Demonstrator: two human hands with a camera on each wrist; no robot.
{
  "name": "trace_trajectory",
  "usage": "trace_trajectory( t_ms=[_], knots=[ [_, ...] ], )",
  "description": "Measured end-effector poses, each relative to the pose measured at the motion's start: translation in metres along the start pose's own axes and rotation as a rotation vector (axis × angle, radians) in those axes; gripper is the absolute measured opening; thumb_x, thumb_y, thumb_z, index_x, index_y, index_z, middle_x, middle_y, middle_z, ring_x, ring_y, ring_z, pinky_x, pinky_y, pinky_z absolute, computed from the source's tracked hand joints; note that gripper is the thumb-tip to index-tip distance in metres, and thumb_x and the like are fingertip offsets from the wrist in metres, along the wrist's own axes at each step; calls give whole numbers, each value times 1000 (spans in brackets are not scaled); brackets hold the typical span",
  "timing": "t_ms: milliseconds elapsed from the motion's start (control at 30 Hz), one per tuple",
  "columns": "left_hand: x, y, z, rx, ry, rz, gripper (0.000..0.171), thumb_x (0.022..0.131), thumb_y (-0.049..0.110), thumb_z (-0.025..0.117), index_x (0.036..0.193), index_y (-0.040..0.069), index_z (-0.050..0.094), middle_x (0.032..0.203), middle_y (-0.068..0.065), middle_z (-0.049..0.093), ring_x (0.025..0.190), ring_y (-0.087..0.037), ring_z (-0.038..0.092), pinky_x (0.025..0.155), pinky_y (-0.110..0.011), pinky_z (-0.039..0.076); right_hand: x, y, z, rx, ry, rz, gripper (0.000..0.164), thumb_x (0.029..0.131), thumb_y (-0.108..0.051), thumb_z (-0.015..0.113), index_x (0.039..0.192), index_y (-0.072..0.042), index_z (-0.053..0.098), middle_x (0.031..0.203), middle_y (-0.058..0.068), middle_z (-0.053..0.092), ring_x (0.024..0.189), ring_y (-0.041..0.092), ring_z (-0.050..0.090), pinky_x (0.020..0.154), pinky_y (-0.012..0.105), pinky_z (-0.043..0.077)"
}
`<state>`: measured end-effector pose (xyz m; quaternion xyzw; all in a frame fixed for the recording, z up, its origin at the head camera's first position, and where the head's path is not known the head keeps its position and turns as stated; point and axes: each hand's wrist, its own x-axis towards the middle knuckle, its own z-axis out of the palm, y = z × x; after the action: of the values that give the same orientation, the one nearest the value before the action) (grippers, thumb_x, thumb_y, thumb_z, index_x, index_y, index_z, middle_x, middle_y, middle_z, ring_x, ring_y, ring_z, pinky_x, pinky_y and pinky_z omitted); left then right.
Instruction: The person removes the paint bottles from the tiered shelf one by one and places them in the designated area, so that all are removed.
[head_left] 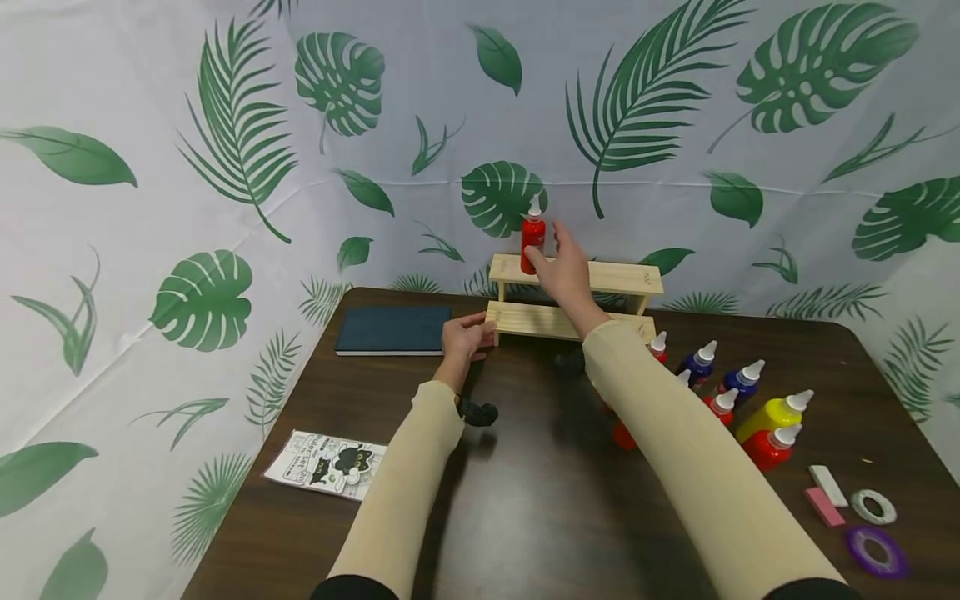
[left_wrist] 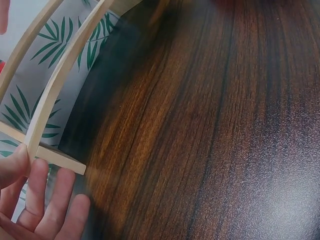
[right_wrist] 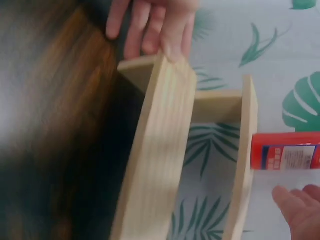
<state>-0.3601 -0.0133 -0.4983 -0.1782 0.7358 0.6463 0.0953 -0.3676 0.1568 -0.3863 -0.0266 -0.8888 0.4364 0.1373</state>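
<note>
A two-tier wooden shelf (head_left: 618, 277) stands at the back of the table. On the left part of its upper tier, a red squeeze bottle (head_left: 532, 229) with a white nozzle cap stands upright. My right hand (head_left: 567, 273) is just beside this bottle, thumb and fingers spread; in the right wrist view a gap shows between the fingertips (right_wrist: 281, 194) and the bottle. With my left hand (head_left: 461, 340) I pinch the left end of the lower tier (head_left: 528, 319) between thumb and fingers, as the left wrist view also shows.
Several red, blue and yellow bottles (head_left: 776, 417) stand at the right, some hidden behind my right sleeve. Tape rolls (head_left: 853, 552) and small white and pink blocks (head_left: 825, 506) lie nearby. At left are a dark notebook (head_left: 393, 329) and a cat-printed packet (head_left: 300, 462). A leaf-patterned cloth hangs behind.
</note>
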Motion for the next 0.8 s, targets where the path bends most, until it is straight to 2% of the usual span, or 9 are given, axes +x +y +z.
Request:
trace_trajectory(
  t_ms=[267,500,667,800],
  knots=[
    [-4,1,3,3,-12,22,28,82,21,77,110,18,74,84,-6,74,74,-18,72,67,-41,58,15,-11,1,1,-26,4,64,98,-27,54,152,-13,23,145,14,42,131,30,42,108,45,35],
    [-2,-1,4,0,-18,11,28,82,23,77,110,19,74,84,-5,74,72,-16,72,64,-38,58,15,-15,-2,-50,2,36,50,99,-23,53,145,-11,38,131,17,51,120,31,47,99,47,42],
    [-1,0,2,4,7,18,26,81,22,77,108,19,75,82,-5,74,68,-15,71,66,-41,58,10,-14,-3,-15,4,40,48,98,-22,54,142,-10,42,131,17,48,120,32,47,95,47,46],
    [0,-1,1,3,17,17,26,81,20,77,107,19,75,82,-5,74,69,-16,71,68,-43,57,-6,-17,-8,92,-15,84,45,97,-22,56,139,-10,45,133,15,50,117,31,52,89,45,50]
  ],
)
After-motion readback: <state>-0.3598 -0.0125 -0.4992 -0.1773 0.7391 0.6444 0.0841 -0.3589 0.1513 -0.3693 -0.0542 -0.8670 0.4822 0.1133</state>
